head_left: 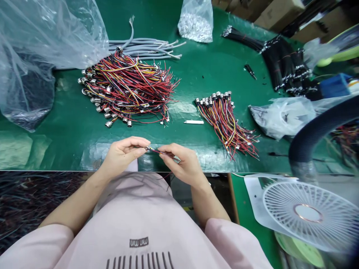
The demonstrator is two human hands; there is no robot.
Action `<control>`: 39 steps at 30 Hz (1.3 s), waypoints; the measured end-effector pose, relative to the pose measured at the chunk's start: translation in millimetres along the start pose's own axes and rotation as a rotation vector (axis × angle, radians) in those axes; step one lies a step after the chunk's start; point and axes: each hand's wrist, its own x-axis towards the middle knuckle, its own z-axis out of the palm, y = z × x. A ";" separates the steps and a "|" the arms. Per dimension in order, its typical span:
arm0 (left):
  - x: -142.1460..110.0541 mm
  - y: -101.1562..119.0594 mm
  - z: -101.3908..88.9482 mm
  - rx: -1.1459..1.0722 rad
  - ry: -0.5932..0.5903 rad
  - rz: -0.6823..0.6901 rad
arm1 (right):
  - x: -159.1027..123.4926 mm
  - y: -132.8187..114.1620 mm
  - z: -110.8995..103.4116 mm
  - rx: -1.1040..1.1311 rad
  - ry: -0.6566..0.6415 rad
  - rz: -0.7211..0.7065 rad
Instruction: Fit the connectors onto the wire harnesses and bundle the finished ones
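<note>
Just above the table's front edge, my left hand (123,153) pinches one end of a wired connector (151,149), whose end is mostly covered by the fingers. My right hand (182,160) is closed on its thin red, black and yellow wires, which run out past the palm. A large pile of wired connectors (131,89) with round metal ends lies beyond my left hand. To the right of my hands is a smaller bundle of the same kind (227,123). Between the two piles rests a white pen-like stick (193,122).
Grey cables (151,48) lie behind the large pile. Clear plastic bags stand at the left (25,86) and back (196,22). Black cable bundles (277,63) fill the back right. A dark flexible hose (314,130) and a white fan (308,213) are at my right.
</note>
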 end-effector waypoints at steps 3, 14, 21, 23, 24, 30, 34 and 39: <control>-2.0 -0.1 0.7 0.030 0.015 -0.032 | -0.3 -1.3 3.4 0.016 0.029 -0.001; -7.1 -0.2 0.4 0.069 -0.010 -0.070 | 7.0 0.1 1.9 0.218 -0.097 0.051; -9.6 -2.1 0.0 0.080 -0.039 -0.001 | 15.5 -3.5 -1.4 0.407 -0.223 0.126; -9.6 -2.2 0.2 0.093 -0.038 0.041 | 18.3 -2.7 1.2 0.458 -0.253 0.147; -9.6 -2.3 0.3 0.100 -0.035 0.060 | 19.5 -2.0 2.6 0.472 -0.268 0.155; -9.6 -4.1 -0.1 0.122 -0.031 0.068 | 23.6 -0.2 4.1 0.345 -0.313 0.063; -9.8 -4.6 -1.1 0.078 -0.034 0.024 | 22.5 -2.7 -2.4 0.209 -0.305 0.007; -9.9 -3.2 -2.2 0.012 -0.039 -0.027 | 19.9 -5.0 -7.1 0.266 -0.267 0.026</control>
